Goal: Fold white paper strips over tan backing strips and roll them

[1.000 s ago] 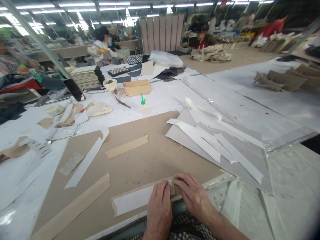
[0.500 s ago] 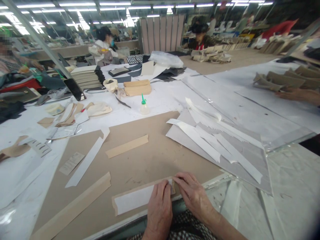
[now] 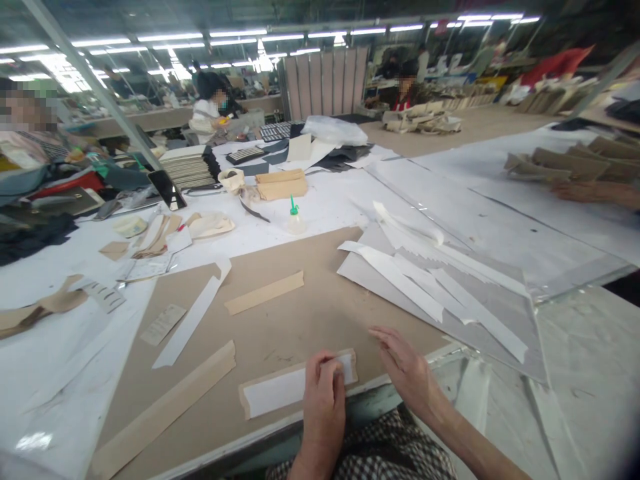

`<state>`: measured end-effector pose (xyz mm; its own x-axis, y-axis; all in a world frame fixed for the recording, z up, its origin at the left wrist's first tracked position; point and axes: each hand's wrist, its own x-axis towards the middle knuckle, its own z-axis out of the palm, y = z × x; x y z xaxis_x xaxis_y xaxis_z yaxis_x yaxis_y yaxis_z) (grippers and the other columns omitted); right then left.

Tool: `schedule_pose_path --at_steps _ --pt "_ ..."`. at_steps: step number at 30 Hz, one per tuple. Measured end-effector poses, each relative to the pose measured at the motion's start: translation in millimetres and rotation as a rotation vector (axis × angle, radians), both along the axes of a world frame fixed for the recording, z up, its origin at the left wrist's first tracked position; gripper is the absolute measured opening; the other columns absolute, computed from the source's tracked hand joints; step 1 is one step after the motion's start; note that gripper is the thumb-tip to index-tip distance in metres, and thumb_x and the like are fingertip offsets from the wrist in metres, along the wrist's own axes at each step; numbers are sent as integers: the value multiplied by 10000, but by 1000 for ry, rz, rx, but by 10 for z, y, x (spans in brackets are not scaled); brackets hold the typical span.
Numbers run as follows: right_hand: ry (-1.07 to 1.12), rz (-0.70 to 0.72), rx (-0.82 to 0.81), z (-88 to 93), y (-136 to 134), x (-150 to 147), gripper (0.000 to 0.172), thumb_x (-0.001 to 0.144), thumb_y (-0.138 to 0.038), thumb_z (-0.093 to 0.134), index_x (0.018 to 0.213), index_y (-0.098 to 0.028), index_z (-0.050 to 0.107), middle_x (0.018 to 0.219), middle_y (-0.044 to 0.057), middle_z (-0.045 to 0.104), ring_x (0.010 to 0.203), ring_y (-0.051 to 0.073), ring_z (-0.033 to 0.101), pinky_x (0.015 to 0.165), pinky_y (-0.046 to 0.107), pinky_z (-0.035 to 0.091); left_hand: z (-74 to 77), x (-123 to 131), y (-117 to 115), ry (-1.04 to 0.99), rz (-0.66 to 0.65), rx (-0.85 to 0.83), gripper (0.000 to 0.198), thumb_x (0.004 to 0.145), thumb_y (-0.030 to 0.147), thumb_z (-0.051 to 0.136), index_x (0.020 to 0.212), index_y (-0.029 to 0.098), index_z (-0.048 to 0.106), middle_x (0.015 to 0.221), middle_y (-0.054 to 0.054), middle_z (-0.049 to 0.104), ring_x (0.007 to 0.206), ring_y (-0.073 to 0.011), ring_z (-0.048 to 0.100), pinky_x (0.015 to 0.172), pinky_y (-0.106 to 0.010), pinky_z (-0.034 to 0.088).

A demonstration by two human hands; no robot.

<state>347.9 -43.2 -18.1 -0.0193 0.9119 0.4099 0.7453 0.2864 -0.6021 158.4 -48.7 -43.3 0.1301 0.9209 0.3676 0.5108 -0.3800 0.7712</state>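
A tan strip (image 3: 355, 360) with a narrower white strip (image 3: 273, 395) lying on it rests near the front edge of the brown board (image 3: 280, 333). Over its right half is my left hand (image 3: 324, 393), closed, its fingers curled together and the fingertips hidden. My right hand (image 3: 407, 367) hovers to the right of the strip, apart from it, with fingers stretched out and nothing in them. A longer tan strip (image 3: 173, 407) and a shorter tan strip (image 3: 265, 292) lie on the board, as does a white strip (image 3: 193, 320).
Several white strips (image 3: 400, 280) lie on a grey sheet (image 3: 367, 270) at the right. Beyond the board stands a bottle with a green nozzle (image 3: 295, 217). A phone (image 3: 167, 190) leans by a metal pole (image 3: 95, 80). Another person's hand (image 3: 595, 192) touches brown pieces (image 3: 575, 160).
My right hand has let go of the strip's right end and moved right and slightly up. My left hand's fingers have curled more. The view has shifted a little.
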Motion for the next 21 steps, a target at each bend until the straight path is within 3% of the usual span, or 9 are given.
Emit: schedule_pose_path --at_steps 3,5,10,13,16,21 --pt "-6 54 40 83 -95 -236 329 989 -118 419 1247 -224 592 1226 94 643 1173 217 604 1019 417 517 127 -154 28 -143 7 -150 154 913 74 529 933 208 603 1055 -49 598 956 -167 607 812 -284 536" --pt "-44 171 53 114 -191 -478 343 983 -88 417 1260 -218 574 1223 90 638 1168 204 593 1008 381 520 212 -389 65 -140 16 -142 172 925 85 517 998 218 598 1077 -47 603 1003 -176 592 854 -305 522" --pt "-213 414 55 42 -282 -1076 356 956 -66 418 1269 -143 568 1231 127 631 1132 256 584 978 428 522 359 -1229 141 298 80 -91 166 955 161 515 1079 228 603 1182 -73 592 1145 -252 507 1014 -461 431" --pt "-288 483 68 -43 -204 -1303 281 951 -107 485 1207 -114 600 1187 130 644 1091 290 574 976 476 500 388 -1537 147 391 96 -138 122 911 188 601 1030 211 614 1192 -86 583 1158 -289 476 1026 -509 401" --pt "-342 503 67 -98 -120 -1342 193 944 -120 527 1104 -133 633 1121 106 654 1027 283 565 958 477 474 396 -1571 150 380 71 -187 135 856 169 665 971 197 599 1186 -86 575 1156 -288 470 1015 -494 395" --pt "-379 505 9 -88 -98 -1091 175 942 -114 538 1072 -168 640 1069 70 651 984 256 541 954 456 415 431 -1381 191 309 -13 -318 180 803 106 659 777 204 509 1055 -33 585 1016 -217 522 891 -360 413"
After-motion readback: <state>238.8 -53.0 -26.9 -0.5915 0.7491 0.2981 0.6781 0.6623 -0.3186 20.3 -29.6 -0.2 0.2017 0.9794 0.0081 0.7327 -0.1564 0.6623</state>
